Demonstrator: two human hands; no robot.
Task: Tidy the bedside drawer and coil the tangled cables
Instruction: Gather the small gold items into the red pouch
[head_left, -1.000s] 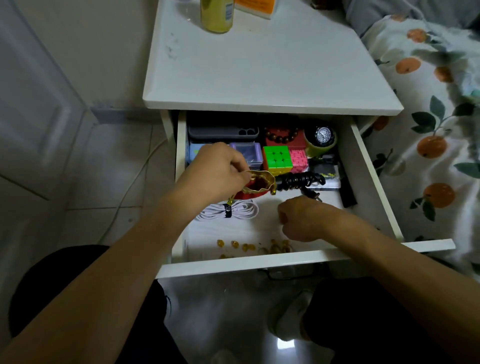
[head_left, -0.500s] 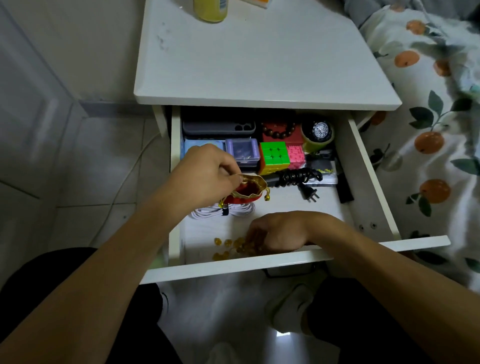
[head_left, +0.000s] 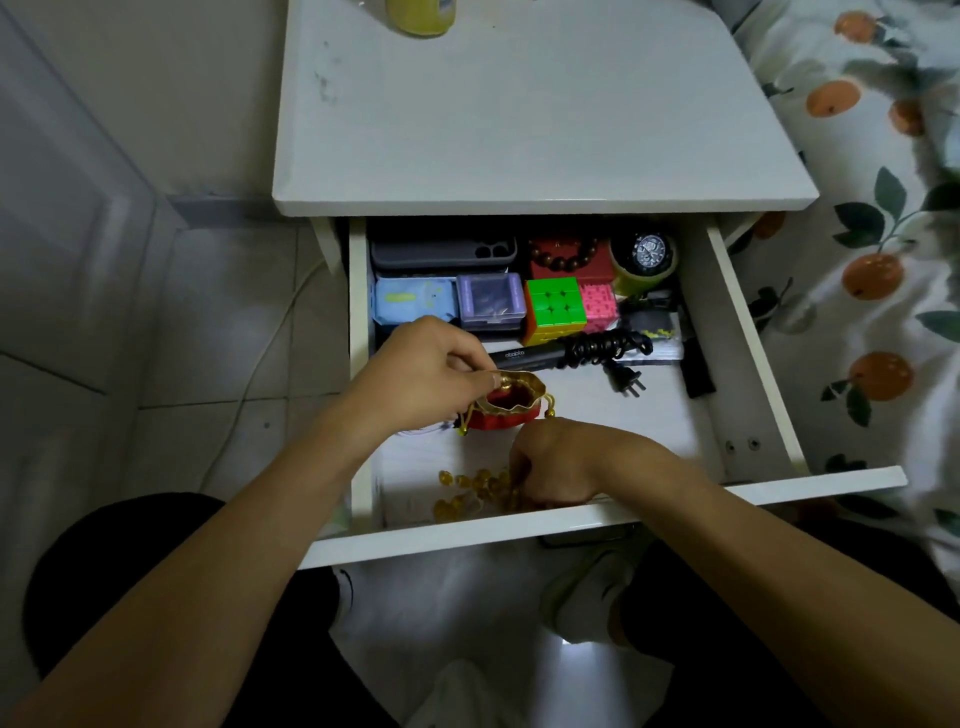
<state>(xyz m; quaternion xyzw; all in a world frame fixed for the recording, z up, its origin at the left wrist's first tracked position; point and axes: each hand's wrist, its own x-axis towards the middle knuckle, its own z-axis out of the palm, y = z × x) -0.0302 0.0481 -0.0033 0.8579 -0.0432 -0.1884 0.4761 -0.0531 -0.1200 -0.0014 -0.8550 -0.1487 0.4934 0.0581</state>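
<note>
Amber beads (head_left: 475, 488) lie loose on the drawer (head_left: 597, 525) floor, just behind its front panel. The left hand (head_left: 431, 379) pinches the rim of the red pouch (head_left: 506, 408), mouth up. The right hand (head_left: 553, 465) curls over the beads, apparently gathering some. Keeping the mouth wide and near would help.

white bedside table (head_left: 519, 130), top scuffed near the left rear. pale tiled floor (head_left: 218, 312) to its left, grout lines visible, a thin white cord (head_left: 260, 364) trailing across it. grey panelled door (head_left: 62, 208) at far left. bedding (head_left: 872, 234) with orange-fruit print lies just beside the table's right side. light dim.
</note>
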